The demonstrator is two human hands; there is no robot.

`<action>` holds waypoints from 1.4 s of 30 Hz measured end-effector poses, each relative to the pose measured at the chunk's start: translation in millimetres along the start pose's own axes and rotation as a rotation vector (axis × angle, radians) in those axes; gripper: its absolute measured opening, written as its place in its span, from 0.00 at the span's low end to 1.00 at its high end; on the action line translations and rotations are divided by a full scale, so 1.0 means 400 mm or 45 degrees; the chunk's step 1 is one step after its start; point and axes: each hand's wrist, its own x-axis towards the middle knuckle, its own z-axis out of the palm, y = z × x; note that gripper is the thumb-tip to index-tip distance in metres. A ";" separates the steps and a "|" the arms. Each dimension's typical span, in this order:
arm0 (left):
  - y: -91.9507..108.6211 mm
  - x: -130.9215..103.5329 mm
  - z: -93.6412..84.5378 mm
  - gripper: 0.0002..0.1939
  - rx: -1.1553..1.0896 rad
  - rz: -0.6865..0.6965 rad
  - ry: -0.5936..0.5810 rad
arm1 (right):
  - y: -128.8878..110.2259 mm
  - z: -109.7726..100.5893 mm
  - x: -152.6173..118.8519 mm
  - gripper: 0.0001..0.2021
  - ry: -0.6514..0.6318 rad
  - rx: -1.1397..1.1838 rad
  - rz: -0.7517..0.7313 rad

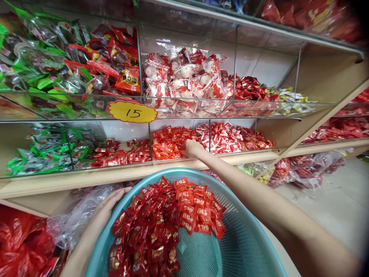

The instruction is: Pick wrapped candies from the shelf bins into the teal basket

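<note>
Shop shelving (248, 157) in pale wood, fitted with glass dividers, across the background; pale tiled floor (328, 200) at far right. Yellow tag (132, 112) marked "15" on the glass front between upper and lower tiers. Upper tier, left to right: green-trimmed clear packets (43, 57), red-and-orange packets (127, 80), white-and-red packets (184, 82), smaller red and yellow wrappers beyond. Foreground: teal mesh basket (245, 254), tilted in view, below the shelf front. Contents: dark red packets (150, 234) at left and centre, brighter red packets (198, 206) in a cluster beside them, towards the far rim; bare mesh at right. Left hand (113, 200): at the basket's left rim, fingers extended along it; clamped or merely resting, cannot tell. Right hand (193, 148): reaching over the basket into a lower-tier compartment, at the right side of orange-red packets (167, 143); fingers curled, tips hidden, any packet within the grip not discernible. Clear plastic bag (67, 219) below the shelf, left of the basket.
</note>
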 end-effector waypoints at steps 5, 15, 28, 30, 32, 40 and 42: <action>0.012 -0.016 0.008 0.22 -0.095 0.024 0.030 | 0.052 -0.056 -0.062 0.14 0.205 0.030 -0.104; 0.011 -0.020 0.001 0.19 0.001 0.158 0.071 | 0.167 0.092 -0.250 0.15 0.016 0.859 -0.698; 0.023 -0.030 -0.001 0.18 -0.042 0.124 -0.038 | 0.186 0.157 -0.259 0.16 0.065 0.639 -0.753; 0.023 -0.029 -0.001 0.17 -0.031 0.130 -0.034 | 0.188 0.143 -0.258 0.13 0.163 0.457 -0.774; 0.023 -0.027 0.000 0.17 -0.013 0.139 -0.022 | 0.189 0.136 -0.258 0.10 0.240 0.234 -0.804; 0.022 -0.025 -0.002 0.19 0.041 0.162 -0.012 | 0.173 0.163 -0.257 0.07 0.260 -0.094 -0.789; 0.020 -0.023 -0.003 0.19 0.029 0.147 -0.034 | 0.169 0.168 -0.260 0.07 0.247 -0.129 -0.784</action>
